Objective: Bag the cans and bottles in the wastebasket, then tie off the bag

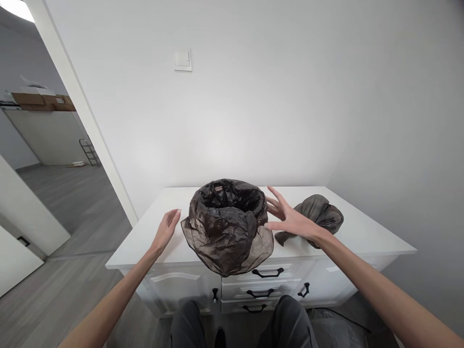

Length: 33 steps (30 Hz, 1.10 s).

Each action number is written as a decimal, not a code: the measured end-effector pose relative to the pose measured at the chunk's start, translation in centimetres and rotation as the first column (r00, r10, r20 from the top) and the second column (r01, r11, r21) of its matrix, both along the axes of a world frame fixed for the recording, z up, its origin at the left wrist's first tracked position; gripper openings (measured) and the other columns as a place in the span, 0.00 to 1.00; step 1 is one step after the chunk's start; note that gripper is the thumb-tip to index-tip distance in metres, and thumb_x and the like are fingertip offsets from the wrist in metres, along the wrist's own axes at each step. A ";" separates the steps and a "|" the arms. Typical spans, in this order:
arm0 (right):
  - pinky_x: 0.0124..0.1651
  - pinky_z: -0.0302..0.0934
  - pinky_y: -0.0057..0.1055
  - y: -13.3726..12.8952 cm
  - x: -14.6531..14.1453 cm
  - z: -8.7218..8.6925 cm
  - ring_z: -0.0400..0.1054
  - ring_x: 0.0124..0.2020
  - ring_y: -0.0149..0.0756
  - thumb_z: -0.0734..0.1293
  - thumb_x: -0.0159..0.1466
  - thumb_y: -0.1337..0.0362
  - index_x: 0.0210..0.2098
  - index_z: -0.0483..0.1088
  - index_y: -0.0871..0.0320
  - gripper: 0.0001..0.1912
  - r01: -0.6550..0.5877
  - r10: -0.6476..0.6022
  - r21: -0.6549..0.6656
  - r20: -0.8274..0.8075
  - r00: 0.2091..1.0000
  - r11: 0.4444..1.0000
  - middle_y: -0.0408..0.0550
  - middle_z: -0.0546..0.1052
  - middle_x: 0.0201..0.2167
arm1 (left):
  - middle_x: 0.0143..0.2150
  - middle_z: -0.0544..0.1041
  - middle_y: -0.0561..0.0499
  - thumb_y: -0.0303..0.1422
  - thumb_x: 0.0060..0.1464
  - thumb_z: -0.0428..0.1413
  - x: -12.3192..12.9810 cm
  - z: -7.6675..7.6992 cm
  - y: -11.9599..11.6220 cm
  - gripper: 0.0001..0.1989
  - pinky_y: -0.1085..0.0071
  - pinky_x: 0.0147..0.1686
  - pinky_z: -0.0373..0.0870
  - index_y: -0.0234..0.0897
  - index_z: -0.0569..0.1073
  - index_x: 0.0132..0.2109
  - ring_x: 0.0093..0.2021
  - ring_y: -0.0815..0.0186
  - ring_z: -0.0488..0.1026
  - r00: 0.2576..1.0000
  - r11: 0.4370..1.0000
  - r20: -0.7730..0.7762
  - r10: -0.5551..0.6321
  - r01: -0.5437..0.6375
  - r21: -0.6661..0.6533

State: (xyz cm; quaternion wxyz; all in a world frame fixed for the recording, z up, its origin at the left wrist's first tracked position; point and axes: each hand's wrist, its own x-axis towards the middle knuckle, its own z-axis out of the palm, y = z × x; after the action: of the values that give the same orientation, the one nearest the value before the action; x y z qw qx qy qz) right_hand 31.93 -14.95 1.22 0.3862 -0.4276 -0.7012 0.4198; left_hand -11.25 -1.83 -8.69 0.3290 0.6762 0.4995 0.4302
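A round container lined with a crinkled black plastic bag (226, 232) stands on the white cabinet top (170, 246), its opening facing up. The bag is folded over the rim, and its loose edge hangs past the cabinet's front edge. To the left of it, my left hand (168, 227) is raised and holds nothing, apart from the bag. My right hand (284, 215) is at the bag's right side with fingers spread, the thumb close to the plastic; whether it touches is unclear. A knotted dark plastic bundle (319, 212) lies to the right, partly behind my right wrist.
Below the top are white doors and drawers with black handles (268, 273). A white wall with a switch (182, 60) rises behind. On the left, a doorway opens onto a room with cardboard boxes (43, 100). Clear plastic (335, 328) lies on the floor at lower right.
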 end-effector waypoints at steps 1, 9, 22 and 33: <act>0.77 0.44 0.59 -0.4 0.2 0.3 0.47 0.78 0.50 0.77 0.59 0.42 0.78 0.28 0.38 0.65 0.050 -0.050 0.039 -0.012 0.999 0.998 0.58 0.47 0.79 | 0.71 0.68 0.34 0.66 0.60 0.48 -0.5 -0.8 0.2 0.44 0.50 0.71 0.58 0.35 0.64 0.68 0.72 0.46 0.63 0.996 0.996 -0.039 0.084 -0.084 0.002; 0.71 0.60 0.54 -3.7 -1.9 2.2 0.65 0.67 0.50 0.71 0.70 0.54 0.65 0.66 0.43 0.25 0.213 -0.408 0.666 0.149 0.901 0.715 0.50 0.72 0.65 | 0.57 0.80 0.40 0.63 0.58 0.51 -1.8 -3.7 0.7 0.33 0.54 0.61 0.69 0.38 0.75 0.52 0.58 0.49 0.76 0.975 0.983 -0.126 0.182 -0.182 0.009; 0.67 0.63 0.52 -3.6 -5.4 2.3 0.68 0.63 0.48 0.68 0.73 0.56 0.58 0.71 0.51 0.16 -0.022 -0.331 0.762 0.306 0.893 0.647 0.52 0.79 0.55 | 0.49 0.84 0.44 0.58 0.59 0.51 -2.0 -4.0 0.6 0.29 0.61 0.52 0.71 0.39 0.77 0.49 0.49 0.53 0.79 0.969 0.985 -0.177 0.175 -0.171 0.035; 0.65 0.65 0.47 -1.9 -6.9 4.7 0.77 0.53 0.43 0.54 0.79 0.52 0.51 0.77 0.51 0.22 -0.028 -0.239 0.560 0.397 0.886 0.828 0.47 0.83 0.51 | 0.48 0.84 0.45 0.55 0.61 0.51 -1.8 -3.9 0.3 0.25 0.63 0.49 0.70 0.39 0.77 0.47 0.48 0.54 0.79 0.966 0.985 -0.192 0.172 -0.168 0.034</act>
State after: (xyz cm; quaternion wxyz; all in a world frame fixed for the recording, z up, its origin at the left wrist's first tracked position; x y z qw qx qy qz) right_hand 25.05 -16.84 5.96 0.3426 -0.4227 -0.8364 0.0666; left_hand -13.10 -1.50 -12.62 0.2347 0.6725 0.5814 0.3932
